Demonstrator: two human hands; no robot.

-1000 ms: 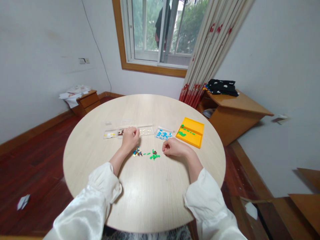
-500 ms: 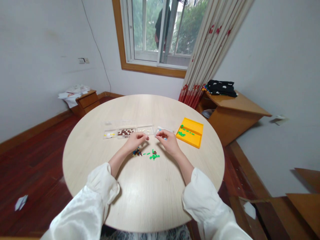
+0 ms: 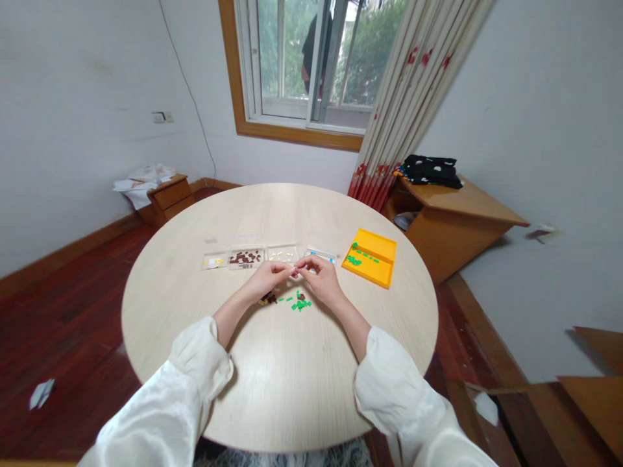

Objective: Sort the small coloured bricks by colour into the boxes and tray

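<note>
My left hand (image 3: 268, 280) and my right hand (image 3: 320, 277) meet fingertip to fingertip over the middle of the table. Both are closed in a pinch, and whatever they hold is too small to make out. Just below them lies a loose pile of green toy bricks (image 3: 300, 303) with a brown brick (image 3: 302, 296) among them. Partly hidden under my left hand is a cluster of dark and yellow bricks (image 3: 267, 299). Beyond my hands stands a clear box of brown bricks (image 3: 244, 257), with a clear tray of pale yellow pieces (image 3: 282, 253) beside it.
On the round table (image 3: 272, 383), a clear tray with blue pieces (image 3: 321, 253) stands behind my right hand. An open yellow case (image 3: 384, 248) holding green bricks lies to the right. A small clear tray (image 3: 213, 261) is at the far left of the row.
My right hand has moved left and my left hand slightly right, so their fingertips now touch. The tray with blue pieces shows more fully. Bricks and boxes stay in place.
</note>
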